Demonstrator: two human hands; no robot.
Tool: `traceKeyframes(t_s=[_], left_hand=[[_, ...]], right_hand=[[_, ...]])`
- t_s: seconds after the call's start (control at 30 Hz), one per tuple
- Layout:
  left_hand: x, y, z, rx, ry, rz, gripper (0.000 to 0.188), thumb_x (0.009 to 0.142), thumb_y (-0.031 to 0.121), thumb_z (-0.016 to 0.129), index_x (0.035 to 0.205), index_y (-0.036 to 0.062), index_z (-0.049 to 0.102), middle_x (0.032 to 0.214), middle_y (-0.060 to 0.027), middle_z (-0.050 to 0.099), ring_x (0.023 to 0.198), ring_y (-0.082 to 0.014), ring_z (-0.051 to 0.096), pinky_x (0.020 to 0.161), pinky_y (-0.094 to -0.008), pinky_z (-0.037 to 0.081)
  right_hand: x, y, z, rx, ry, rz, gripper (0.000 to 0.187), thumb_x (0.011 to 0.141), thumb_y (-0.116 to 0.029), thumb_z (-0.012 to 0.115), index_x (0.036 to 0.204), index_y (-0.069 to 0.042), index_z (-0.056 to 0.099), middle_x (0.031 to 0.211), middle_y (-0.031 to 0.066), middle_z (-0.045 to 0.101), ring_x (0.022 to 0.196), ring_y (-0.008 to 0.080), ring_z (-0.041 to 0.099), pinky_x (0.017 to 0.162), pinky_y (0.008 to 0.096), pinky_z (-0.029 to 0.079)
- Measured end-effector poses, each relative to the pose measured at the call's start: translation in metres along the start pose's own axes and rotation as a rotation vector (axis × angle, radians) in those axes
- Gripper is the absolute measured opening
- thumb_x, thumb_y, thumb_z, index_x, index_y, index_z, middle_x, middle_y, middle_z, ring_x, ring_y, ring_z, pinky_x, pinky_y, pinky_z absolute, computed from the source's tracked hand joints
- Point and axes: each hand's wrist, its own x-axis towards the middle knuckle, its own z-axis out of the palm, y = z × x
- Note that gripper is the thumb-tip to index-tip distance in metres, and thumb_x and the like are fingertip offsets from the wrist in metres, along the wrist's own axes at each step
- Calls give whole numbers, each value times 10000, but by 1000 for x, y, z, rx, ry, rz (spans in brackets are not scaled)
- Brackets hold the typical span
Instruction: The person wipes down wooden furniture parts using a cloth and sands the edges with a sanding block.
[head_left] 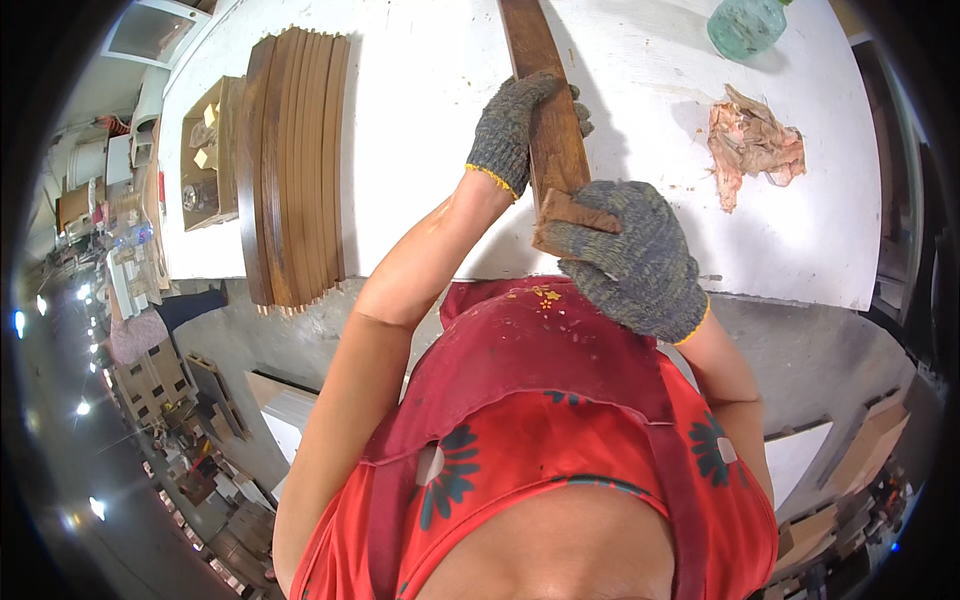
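Note:
A long, dark brown wooden slat (535, 45) points away from me over the white table. My left hand (510, 125), in a grey knit glove with a yellow cuff edge, wraps around it midway, thumb on top and fingertips showing past the right side. At the slat's near end, my right hand (640, 255), gloved alike, is closed on a small brown block (575, 212), perhaps a sanding block. The block sits against the slat's top face. Whether its underside is wrapped in anything is hidden.
Several brown slats (295, 165) lie side by side on the table's left, next to an open box (205, 160) with small pieces inside. On the right are a crumpled brownish cloth or paper (755, 145) and a greenish clear bottle (745, 28). The white tabletop (420, 60) ends just before my apron.

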Motion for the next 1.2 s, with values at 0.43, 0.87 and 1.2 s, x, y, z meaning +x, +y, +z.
traceKeyframes(t_s=[0.43, 0.87, 1.2], left_hand=[[-6, 19, 17, -246, -1, 39, 330, 976, 241, 484, 1156, -34, 490, 927, -164, 614, 865, -254, 659, 800, -352, 590], [-22, 29, 26, -518, 62, -27, 270, 961, 326, 559, 1033, 69, 596, 889, -56, 610, 815, -194, 603, 722, -321, 540], [-3, -3, -1, -972, -546, -157, 161, 999, 219, 470, 1017, 85, 558, 857, -19, 586, 811, -131, 587, 759, -279, 527]], right_hand=[[-57, 38, -13, 125, 362, 372, 407, 721, -59, 757, 1115, -104, 665, 1133, 123, 596, 1013, 272, 590, 815, 361, 505], [19, -4, 5, 372, 591, 118, 425, 697, -123, 808, 1102, -108, 676, 1181, 141, 539, 1070, 306, 556, 881, 375, 496], [5, -17, 12, 335, 364, 197, 409, 671, -114, 808, 1063, -149, 697, 1165, 134, 540, 1035, 311, 545, 861, 402, 490]])
